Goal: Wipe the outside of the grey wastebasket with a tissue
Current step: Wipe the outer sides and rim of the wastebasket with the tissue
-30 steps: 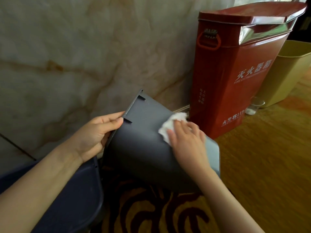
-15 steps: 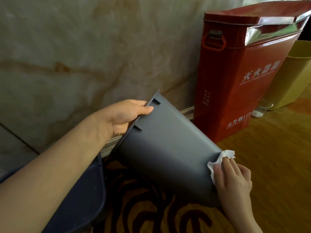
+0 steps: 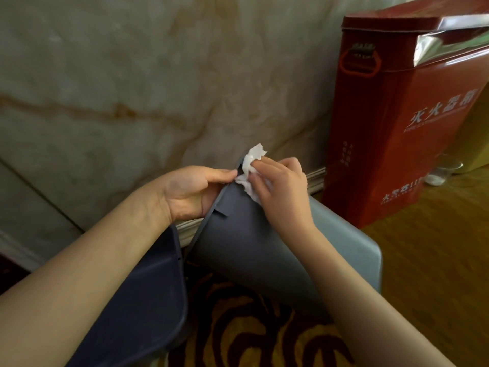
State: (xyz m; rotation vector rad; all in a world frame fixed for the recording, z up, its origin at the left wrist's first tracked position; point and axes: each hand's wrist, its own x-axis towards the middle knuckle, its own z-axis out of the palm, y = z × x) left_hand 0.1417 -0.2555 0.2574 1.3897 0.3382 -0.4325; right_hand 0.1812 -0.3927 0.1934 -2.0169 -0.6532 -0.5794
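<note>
The grey wastebasket lies tipped on its side over the patterned carpet, its rim toward the marble wall and its base toward the right. My left hand grips the rim at the upper left, thumb on the outside. My right hand presses a crumpled white tissue against the outer wall right at the rim, next to my left thumb. Part of the tissue sticks up above the rim edge.
A tall red metal box with white lettering stands against the wall on the right. A clear plastic cup sits beside its base. A dark blue plastic piece lies under my left forearm. The marble wall rises close behind.
My right hand has slid the tissue from the basket's base end up along the outer wall to the rim. My left hand keeps its hold on the rim.
</note>
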